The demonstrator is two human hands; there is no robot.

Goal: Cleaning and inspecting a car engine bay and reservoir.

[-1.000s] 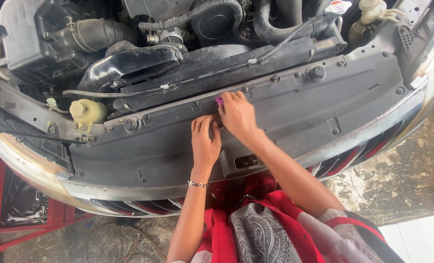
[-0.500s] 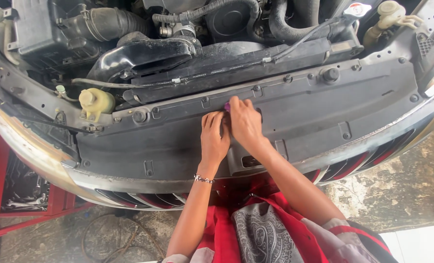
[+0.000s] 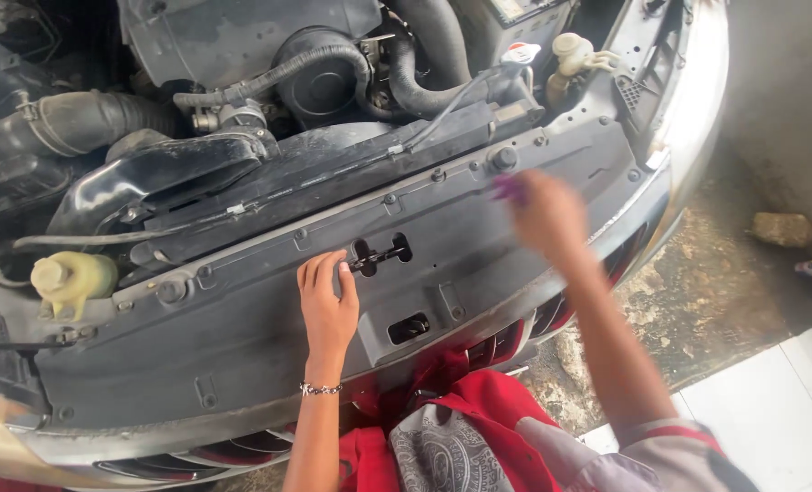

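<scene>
I'm looking down into an open engine bay, and the biggest thing under me is the grey plastic cover panel point(image 3: 269, 337) running across the car's front, above the grille. Behind it sit the black air duct point(image 3: 151, 178) and the ribbed hose point(image 3: 287, 73). Off to the side, the yellowish fluid reservoir point(image 3: 69, 278) with its cap, just beyond the panel's edge.

My left hand point(image 3: 328, 305) lies flat on the panel, fingers stretched out and relaxed, gripping nothing, fingertips right beside the latch opening point(image 3: 380, 255) in the middle of the panel. A thin bracelet point(image 3: 319, 389) sits on that wrist.

My right hand point(image 3: 544, 214) is blurred, up near the panel's top edge, just beside a round black fastener point(image 3: 503, 158). Something small and purple point(image 3: 508, 189) shows at its fingertips; whether the fingers are pinching it, I can't tell through the blur.
</scene>
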